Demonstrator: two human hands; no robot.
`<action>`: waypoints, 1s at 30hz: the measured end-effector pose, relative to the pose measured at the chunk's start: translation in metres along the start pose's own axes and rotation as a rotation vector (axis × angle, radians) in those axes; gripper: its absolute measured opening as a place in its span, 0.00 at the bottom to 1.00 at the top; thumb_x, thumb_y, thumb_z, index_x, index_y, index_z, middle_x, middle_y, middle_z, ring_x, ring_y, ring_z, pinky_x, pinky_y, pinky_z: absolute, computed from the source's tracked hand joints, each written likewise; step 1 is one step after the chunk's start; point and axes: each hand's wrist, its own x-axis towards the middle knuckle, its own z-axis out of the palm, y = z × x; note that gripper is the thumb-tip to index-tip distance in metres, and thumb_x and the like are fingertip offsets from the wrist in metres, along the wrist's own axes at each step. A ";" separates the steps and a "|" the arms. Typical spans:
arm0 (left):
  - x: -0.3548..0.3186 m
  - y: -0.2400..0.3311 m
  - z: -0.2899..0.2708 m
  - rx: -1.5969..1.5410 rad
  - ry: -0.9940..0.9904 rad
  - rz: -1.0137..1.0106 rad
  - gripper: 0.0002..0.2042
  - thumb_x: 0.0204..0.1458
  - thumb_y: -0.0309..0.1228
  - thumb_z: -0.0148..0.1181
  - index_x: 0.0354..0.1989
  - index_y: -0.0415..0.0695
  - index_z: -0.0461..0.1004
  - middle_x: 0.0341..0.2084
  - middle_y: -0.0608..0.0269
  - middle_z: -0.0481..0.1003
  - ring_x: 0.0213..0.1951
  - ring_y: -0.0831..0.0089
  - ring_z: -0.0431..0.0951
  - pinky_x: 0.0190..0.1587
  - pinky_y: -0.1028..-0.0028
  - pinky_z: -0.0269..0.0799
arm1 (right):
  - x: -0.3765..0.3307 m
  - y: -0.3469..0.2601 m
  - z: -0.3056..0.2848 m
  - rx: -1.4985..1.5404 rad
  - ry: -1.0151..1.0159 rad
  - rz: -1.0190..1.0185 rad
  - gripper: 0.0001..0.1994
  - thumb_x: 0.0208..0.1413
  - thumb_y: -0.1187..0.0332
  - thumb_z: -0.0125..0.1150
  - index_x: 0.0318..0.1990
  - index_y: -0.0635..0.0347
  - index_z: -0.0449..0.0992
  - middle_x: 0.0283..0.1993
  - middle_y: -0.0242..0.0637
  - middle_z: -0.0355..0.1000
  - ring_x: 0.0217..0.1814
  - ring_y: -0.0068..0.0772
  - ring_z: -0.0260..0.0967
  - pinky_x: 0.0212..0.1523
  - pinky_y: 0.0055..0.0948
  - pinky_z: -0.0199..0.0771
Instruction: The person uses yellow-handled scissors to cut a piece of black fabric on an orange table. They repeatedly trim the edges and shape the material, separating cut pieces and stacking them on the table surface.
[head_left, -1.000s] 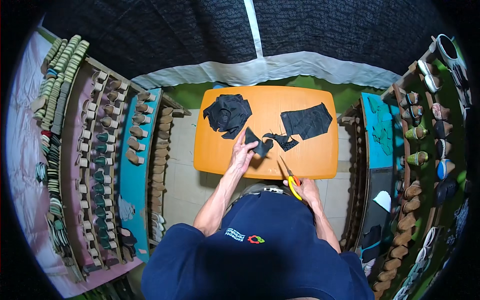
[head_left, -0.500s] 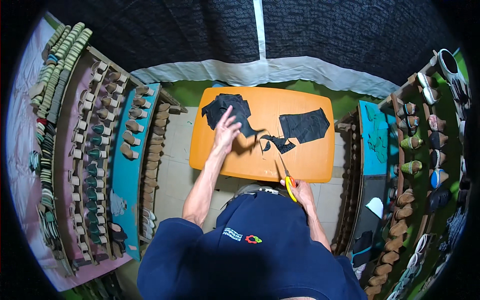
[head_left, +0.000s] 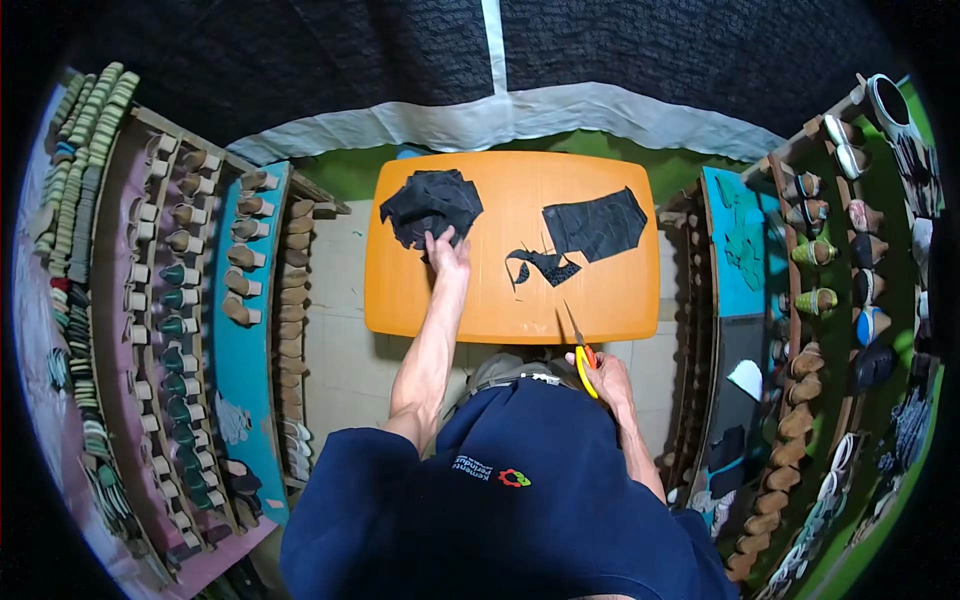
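Note:
A pile of black fabric pieces (head_left: 432,200) lies at the left of the orange table (head_left: 600,310). My left hand (head_left: 448,256) rests at the pile's near edge, its fingers apart and slightly bent, the tips touching the cloth. At the table's near edge my right hand (head_left: 607,378) is closed round the handles of scissors (head_left: 582,352) with yellow and red grips. Their blades are parted and point away over the tabletop. A flat, roughly rectangular black fabric piece (head_left: 598,224) lies at the right. Small black scraps (head_left: 552,268) lie nearer to me, between it and the pile.
Shoe racks (head_left: 185,300) line the left side, with a turquoise board (head_left: 245,370) among them. More shelves of shoes (head_left: 815,300) stand at the right, beside a turquoise surface (head_left: 735,250) with green scraps. A dark curtain (head_left: 640,60) with a white lower border hangs behind the table.
My left hand has come down onto the near edge of the pile. Black cloth that stretched rightward from the pile now lies gathered on it. The scissors stay in my right hand.

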 end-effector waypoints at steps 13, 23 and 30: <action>-0.073 -0.147 -0.032 1.867 -0.708 0.836 0.27 0.61 0.45 0.50 0.69 0.51 0.62 0.73 0.48 0.47 0.74 0.47 0.39 0.70 0.38 0.31 | -0.053 0.076 0.015 0.190 0.249 0.176 0.30 0.48 0.39 0.69 0.23 0.63 0.75 0.17 0.28 0.64 0.21 0.21 0.58 0.24 0.29 0.58; -0.141 -0.158 -0.123 1.863 -1.029 1.050 0.24 0.61 0.38 0.51 0.66 0.47 0.65 0.70 0.44 0.53 0.71 0.44 0.49 0.70 0.44 0.43 | -0.087 0.136 0.024 0.206 0.264 0.195 0.31 0.47 0.38 0.69 0.23 0.63 0.75 0.16 0.29 0.64 0.20 0.22 0.58 0.23 0.30 0.59; -0.212 -0.146 -0.193 1.721 -1.816 0.224 0.20 0.56 0.41 0.57 0.56 0.50 0.76 0.59 0.49 0.70 0.65 0.48 0.62 0.67 0.44 0.52 | -0.104 0.186 0.048 0.164 0.305 0.113 0.31 0.46 0.39 0.70 0.26 0.66 0.77 0.18 0.35 0.68 0.23 0.25 0.63 0.27 0.33 0.65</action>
